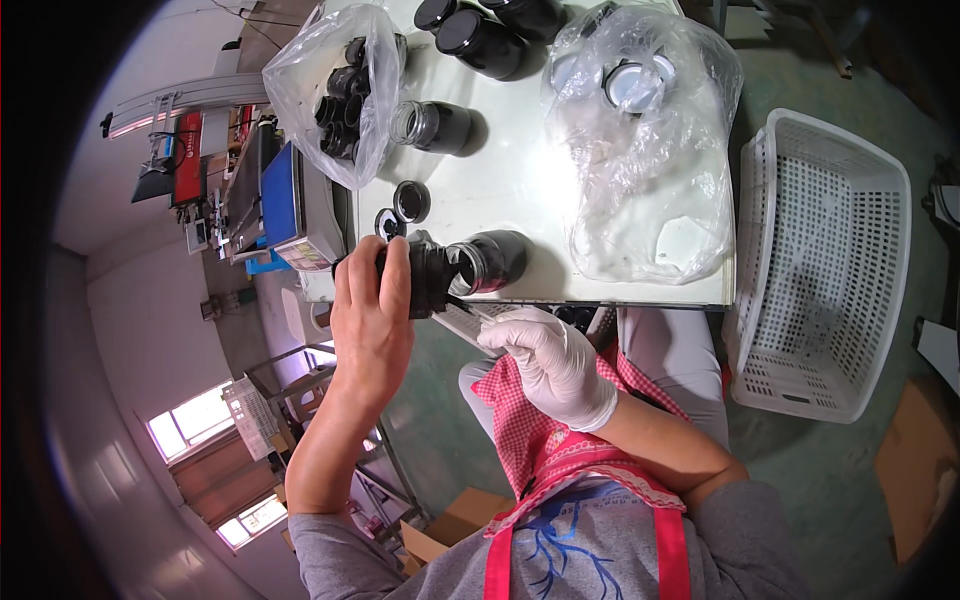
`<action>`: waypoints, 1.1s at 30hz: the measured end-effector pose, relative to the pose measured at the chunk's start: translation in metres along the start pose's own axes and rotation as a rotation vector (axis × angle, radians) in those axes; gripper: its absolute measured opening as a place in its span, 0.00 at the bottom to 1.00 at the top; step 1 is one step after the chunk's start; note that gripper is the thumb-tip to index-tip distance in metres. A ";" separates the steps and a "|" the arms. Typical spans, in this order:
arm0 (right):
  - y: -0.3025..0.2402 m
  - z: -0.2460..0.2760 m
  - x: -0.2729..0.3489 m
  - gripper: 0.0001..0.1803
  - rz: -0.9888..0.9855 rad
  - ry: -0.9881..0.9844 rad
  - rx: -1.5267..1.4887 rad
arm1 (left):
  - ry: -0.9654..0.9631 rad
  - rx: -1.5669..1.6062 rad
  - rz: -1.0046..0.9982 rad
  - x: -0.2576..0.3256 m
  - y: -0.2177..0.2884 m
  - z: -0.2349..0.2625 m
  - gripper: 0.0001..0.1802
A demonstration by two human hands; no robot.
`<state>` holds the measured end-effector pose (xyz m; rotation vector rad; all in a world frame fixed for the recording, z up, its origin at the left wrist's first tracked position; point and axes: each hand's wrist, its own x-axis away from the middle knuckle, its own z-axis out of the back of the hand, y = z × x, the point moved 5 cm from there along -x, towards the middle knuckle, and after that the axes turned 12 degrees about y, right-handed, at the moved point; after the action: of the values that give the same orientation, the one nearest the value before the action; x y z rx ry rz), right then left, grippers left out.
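My bare left hand (375, 285) is wrapped around a black cylindrical container (430, 280). It holds the container tipped at the mouth of a clear glass jar (500, 262) with dark contents, near the table edge. My right hand (545, 360), in a white glove, is closed just beside them. A thin dark-tipped stick (462, 304) sits between its fingers and points at the container; its exact kind is unclear. Two round black lids (411, 201) lie just beyond my left hand. Another dark-filled glass jar (435, 127) stands uncapped farther back.
A clear bag of black cylindrical pieces (345, 100) stands at the table's far left. Several black-capped dark jars (480, 45) are at the back. A large plastic bag with white lids (640, 150) covers the right side. A white perforated basket (825, 270) stands right of the table (520, 150).
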<state>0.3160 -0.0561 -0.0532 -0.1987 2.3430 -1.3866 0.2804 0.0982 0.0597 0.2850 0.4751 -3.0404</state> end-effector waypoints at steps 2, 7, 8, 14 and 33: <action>0.002 -0.002 -0.001 0.06 -0.001 0.000 -0.009 | -0.005 0.009 0.006 0.001 0.000 -0.001 0.39; 0.004 -0.010 -0.008 0.07 0.030 0.019 0.008 | -0.012 0.023 0.027 0.002 0.003 -0.004 0.48; 0.005 -0.010 -0.009 0.07 0.030 0.019 0.008 | -0.012 0.023 0.028 0.002 0.003 -0.005 0.48; 0.001 -0.007 -0.008 0.07 0.021 -0.011 0.067 | -0.029 0.025 0.039 0.002 0.000 -0.005 0.48; -0.005 -0.004 -0.003 0.14 0.029 -0.075 0.076 | -0.004 0.025 0.026 0.001 -0.003 -0.004 0.46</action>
<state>0.3161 -0.0540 -0.0466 -0.1907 2.2201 -1.4267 0.2803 0.1022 0.0566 0.2839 0.4301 -3.0228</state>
